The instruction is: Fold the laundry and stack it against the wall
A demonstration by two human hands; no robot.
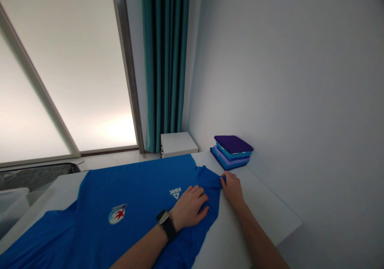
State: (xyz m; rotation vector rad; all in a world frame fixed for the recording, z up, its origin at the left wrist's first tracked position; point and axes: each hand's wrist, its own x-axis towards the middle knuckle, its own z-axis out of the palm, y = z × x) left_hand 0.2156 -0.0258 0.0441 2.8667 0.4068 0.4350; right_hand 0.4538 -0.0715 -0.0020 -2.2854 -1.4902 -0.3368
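A blue T-shirt (138, 193) lies spread over the white table, its white printed logo and round red-and-white badge facing up. My left hand (190, 205), with a dark watch (167, 224) on the wrist, rests on the shirt beside the white logo, fingers lying flat and a little bent. At the shirt's right edge, my right hand (232, 187) pinches the end of the sleeve (209, 177) between thumb and fingers. The near part of the shirt runs out of view at the bottom.
A stack of folded clothes (231, 153), dark purple on top, stands by the wall at the table's (270, 205) back right. Behind the table is a white cabinet (179, 143) below a green curtain (165, 69). A translucent bin (13, 205) is at the left.
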